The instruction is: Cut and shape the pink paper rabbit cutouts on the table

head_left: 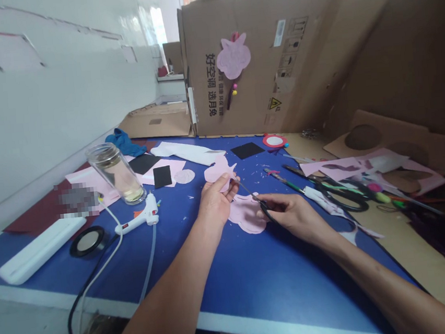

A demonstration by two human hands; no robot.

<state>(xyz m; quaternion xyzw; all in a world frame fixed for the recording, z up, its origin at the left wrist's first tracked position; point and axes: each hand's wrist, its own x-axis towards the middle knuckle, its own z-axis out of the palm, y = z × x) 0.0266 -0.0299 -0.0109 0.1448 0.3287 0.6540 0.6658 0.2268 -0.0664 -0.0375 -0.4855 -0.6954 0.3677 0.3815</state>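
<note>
Between the thumb and fingers of my left hand (219, 193) is a pink paper cutout (218, 170) with a rounded, lobed outline and small points on its right side. My right hand (290, 213) grips a pair of scissors (265, 208) by dark handles. Their thin blades reach up and left to the cutout's edge, near my left fingertips. Whether the blades are apart I cannot tell. Below, a second pink scalloped cutout (248, 223) lies flat on the blue tabletop, partly under both hands.
A glass jar (118, 174) with pale liquid, a white glue gun (143, 216) with cables, a tape roll (88, 241) and a white power strip (41, 250) stand left. Larger black scissors (346, 199) and paper scraps lie right. A cardboard panel (270, 94) stands behind, bearing a pink cutout (233, 58).
</note>
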